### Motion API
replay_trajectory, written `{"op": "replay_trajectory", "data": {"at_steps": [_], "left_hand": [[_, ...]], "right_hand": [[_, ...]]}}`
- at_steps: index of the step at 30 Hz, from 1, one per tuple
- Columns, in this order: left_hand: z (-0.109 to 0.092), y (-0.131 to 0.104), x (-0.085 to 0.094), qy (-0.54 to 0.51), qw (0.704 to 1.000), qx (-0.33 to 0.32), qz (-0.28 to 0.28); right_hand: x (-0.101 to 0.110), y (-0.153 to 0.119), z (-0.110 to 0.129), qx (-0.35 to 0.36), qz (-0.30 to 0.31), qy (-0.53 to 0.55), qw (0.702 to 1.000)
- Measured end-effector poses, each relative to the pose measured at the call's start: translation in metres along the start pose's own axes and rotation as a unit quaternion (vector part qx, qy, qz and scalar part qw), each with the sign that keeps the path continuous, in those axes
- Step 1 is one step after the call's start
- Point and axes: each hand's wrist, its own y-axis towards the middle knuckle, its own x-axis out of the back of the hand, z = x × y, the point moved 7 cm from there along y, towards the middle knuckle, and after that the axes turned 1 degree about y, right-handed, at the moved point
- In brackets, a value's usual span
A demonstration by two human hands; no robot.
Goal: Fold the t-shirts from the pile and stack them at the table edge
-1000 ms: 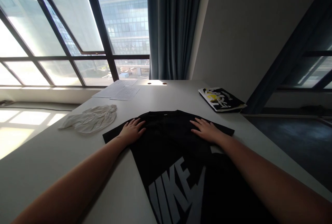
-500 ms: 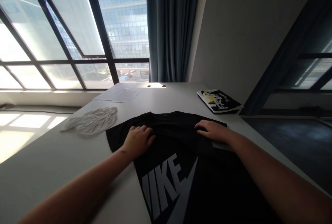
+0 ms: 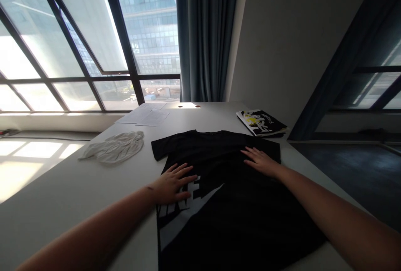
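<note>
A black T-shirt [image 3: 219,221] with large pale lettering and a pale swoosh lies spread on the white table, collar toward the far side. My left hand [image 3: 173,183] rests flat over the lettering at the shirt's left side, fingers spread. On the upper right of the shirt, below the sleeve, lies my right hand [image 3: 258,161], its fingers apart too. Neither hand grips the cloth. The lettering is partly hidden under my left hand.
Left of the shirt is a crumpled white cloth [image 3: 115,147] on the table [image 3: 125,191]. Papers [image 3: 145,116] lie at the far left, and a black, white and yellow package [image 3: 263,122] sits at the far right edge. Windows and a curtain [image 3: 208,37] stand behind.
The shirt has shifted right and lies flatter, with its left sleeve spread out. My left hand has moved toward me and slightly right, and the fingers of both hands have spread.
</note>
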Motion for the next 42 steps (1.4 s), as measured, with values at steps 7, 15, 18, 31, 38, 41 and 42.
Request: {"op": "replay_trajectory", "data": {"at_steps": [7, 15, 18, 31, 38, 41, 42], "left_hand": [[0.003, -0.022, 0.028, 0.087, 0.995, 0.033, -0.039], [-0.097, -0.046, 0.010, -0.026, 0.999, -0.022, 0.027], [-0.109, -0.057, 0.013, -0.061, 0.993, -0.064, 0.078], [-0.027, -0.021, 0.044, -0.021, 0.994, 0.064, -0.081], [0.131, 0.071, 0.033, 0.035, 0.951, 0.301, -0.070], [0.169, 0.077, 0.016, 0.014, 0.924, 0.381, -0.035], [0.177, 0.076, 0.011, 0.014, 0.918, 0.394, -0.035]], "right_hand": [[0.019, -0.051, 0.032, 0.027, -0.056, -0.011, 0.998], [0.010, -0.056, 0.066, 0.075, -0.030, 0.045, 0.996], [0.009, -0.034, 0.041, 0.030, -0.070, 0.042, 0.996], [0.008, 0.005, 0.066, 0.148, -0.093, 0.025, 0.984], [0.023, 0.028, 0.013, -0.058, -0.146, -0.009, 0.987], [0.014, 0.027, -0.016, -0.142, -0.094, -0.034, 0.985], [0.013, 0.025, -0.023, -0.166, -0.084, -0.043, 0.982]]}}
